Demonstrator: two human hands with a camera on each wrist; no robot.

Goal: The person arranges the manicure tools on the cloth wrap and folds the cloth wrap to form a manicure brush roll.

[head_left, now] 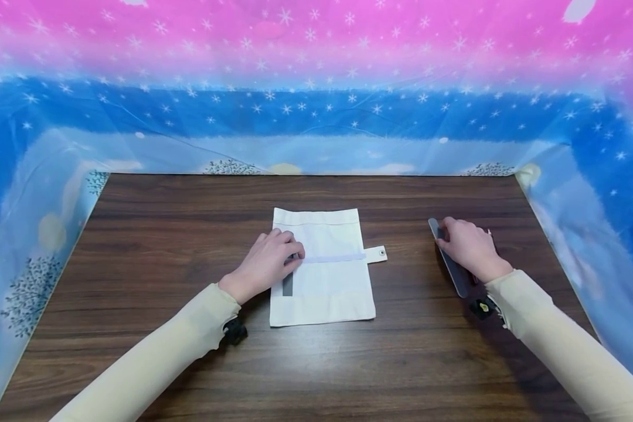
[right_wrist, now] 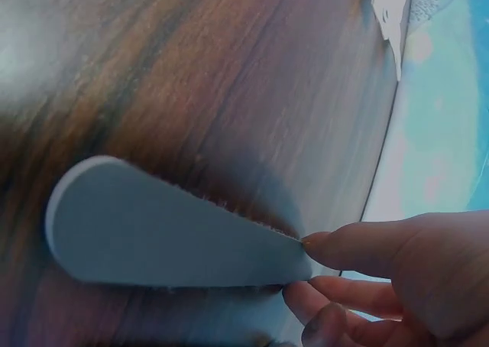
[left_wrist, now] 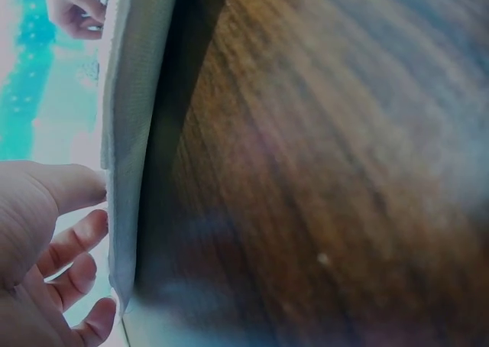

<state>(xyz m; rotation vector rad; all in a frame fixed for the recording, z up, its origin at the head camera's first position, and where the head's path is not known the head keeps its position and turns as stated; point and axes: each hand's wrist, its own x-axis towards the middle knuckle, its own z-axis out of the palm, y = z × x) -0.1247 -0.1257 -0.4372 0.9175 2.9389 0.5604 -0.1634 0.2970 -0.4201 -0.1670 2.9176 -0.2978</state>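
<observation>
A white fabric pouch (head_left: 332,293) lies flat and spread out on the table, its snap strap (head_left: 376,254) pointing right. My left hand (head_left: 266,258) rests over the pouch's left side, fingertips touching it and loosely bent. Beneath those fingers a grey strip (head_left: 287,286) shows along the pouch. From the left wrist, the pouch (left_wrist: 134,118) is seen edge-on, with thumb and fingertips of that hand (left_wrist: 57,248) against it. At the right, my right hand (head_left: 469,246) pinches one end of a grey nail file (right_wrist: 160,232) between thumb and fingers.
Something thin and dark red (head_left: 475,280) lies beside the right hand, mostly hidden by it. The brown wooden table (head_left: 190,205) is enclosed at the back and sides by a snowflake-patterned cloth (head_left: 316,111).
</observation>
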